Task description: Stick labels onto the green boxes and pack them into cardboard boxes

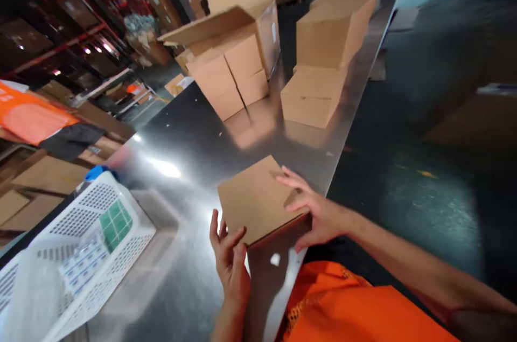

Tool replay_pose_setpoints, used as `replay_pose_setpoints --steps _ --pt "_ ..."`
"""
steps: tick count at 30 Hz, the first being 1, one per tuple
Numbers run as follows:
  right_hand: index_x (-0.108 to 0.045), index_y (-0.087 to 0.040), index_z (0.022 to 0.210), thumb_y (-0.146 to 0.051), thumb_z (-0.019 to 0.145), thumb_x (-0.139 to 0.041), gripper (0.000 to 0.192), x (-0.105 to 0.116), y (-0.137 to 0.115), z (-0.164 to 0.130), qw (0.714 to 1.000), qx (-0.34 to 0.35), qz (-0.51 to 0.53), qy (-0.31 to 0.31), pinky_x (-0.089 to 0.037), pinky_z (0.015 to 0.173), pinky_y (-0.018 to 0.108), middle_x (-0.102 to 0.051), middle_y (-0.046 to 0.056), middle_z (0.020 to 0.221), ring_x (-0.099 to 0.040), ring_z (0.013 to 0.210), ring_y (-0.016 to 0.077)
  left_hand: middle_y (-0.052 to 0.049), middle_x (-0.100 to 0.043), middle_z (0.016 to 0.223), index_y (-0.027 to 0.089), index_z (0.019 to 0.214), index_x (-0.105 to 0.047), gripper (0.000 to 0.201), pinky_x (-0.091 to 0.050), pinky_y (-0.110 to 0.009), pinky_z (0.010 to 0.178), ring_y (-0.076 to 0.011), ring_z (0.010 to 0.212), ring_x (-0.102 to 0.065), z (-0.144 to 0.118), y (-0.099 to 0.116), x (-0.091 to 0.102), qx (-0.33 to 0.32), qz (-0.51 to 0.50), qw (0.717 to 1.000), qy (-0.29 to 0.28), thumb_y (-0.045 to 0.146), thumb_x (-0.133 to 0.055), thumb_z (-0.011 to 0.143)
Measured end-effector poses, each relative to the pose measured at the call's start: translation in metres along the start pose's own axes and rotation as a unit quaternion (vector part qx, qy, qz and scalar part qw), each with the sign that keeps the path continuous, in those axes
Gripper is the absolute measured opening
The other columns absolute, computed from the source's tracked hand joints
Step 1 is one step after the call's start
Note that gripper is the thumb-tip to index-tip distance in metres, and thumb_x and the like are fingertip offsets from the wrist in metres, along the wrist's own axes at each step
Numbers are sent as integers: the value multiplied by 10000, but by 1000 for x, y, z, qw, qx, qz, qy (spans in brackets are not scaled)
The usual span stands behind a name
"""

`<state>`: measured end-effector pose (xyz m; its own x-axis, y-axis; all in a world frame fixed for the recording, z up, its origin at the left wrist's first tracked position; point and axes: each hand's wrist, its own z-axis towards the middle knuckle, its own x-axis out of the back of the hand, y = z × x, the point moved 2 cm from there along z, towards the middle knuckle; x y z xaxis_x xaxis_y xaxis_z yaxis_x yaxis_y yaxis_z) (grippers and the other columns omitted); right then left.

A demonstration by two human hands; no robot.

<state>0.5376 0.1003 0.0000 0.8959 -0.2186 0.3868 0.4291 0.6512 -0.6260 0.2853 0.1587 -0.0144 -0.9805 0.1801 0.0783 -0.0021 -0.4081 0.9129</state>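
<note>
A small closed cardboard box sits near the front edge of the shiny metal table. My left hand grips its near left corner, thumb on top. My right hand lies over its right side, fingers spread across the top flap and thumb against the side. Both hands hold the box.
A white perforated plastic basket with papers stands at the left. A large open carton filled with small boxes and stacks of closed small boxes stand further back. The table's right edge drops to a dark floor. Shelving lines the left.
</note>
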Motion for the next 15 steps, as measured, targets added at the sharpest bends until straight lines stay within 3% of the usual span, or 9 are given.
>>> replay_pose_setpoints --steps 2,4,6,8,10,13,15 --pt "-543 -213 1135 -426 704 -882 588 -16 -3 -14 998 -18 -20 55 -272 1178 619 -253 197 1611 -112 1527 372 -23 -428 1548 315 1156 -643 301 -484 -373 1025 -268 1343 -501 -13 -11 -3 118 -46 989 73 438 -658 882" --pt "-515 -236 1128 -304 782 -827 471 -31 -9 -27 994 1 -48 99 -299 1181 601 -322 164 1577 -134 1525 360 -36 -615 1312 324 1228 -580 445 -545 -333 867 -245 1130 -634 -23 -18 -6 211 -91 967 110 521 -671 839" --pt "-482 -268 1145 -228 812 -780 449 -39 -19 -37 985 27 -77 150 -336 1175 591 -438 124 1493 -195 1515 347 -21 -681 1133 312 1193 -598 470 -554 -310 801 -235 1013 -671 -23 -13 -11 225 -115 961 109 550 -699 800" --pt "-458 -299 1153 -218 794 -790 495 -35 -29 -40 962 29 -115 245 -415 1135 580 -508 97 1415 -329 1469 342 -31 -686 1197 310 1205 -625 495 -545 -334 895 -268 1140 -638 -9 8 -23 156 -125 977 70 574 -695 793" --pt "-464 -314 1133 -232 762 -820 521 -16 -35 -32 924 37 -177 336 -492 1060 584 -536 88 1381 -499 1347 346 -65 -574 1437 310 1358 -570 622 -447 -415 1092 -318 1376 -473 16 39 -45 43 -138 989 -15 653 -591 840" --pt "-493 -305 1086 -244 768 -816 458 39 -25 7 870 104 -301 376 -491 1023 634 -555 87 1355 -620 1186 334 -43 -320 1635 350 1506 -409 783 -261 -468 1220 -314 1508 -261 62 73 -78 -92 -121 979 -133 726 -553 834" --pt "-480 -298 1067 -358 765 -830 466 88 -3 43 841 129 -369 374 -429 1056 686 -561 92 1321 -603 1205 346 -29 -261 1660 366 1537 -339 740 -200 -479 1239 -281 1531 -198 84 72 -88 -108 -79 976 -170 660 -534 886"
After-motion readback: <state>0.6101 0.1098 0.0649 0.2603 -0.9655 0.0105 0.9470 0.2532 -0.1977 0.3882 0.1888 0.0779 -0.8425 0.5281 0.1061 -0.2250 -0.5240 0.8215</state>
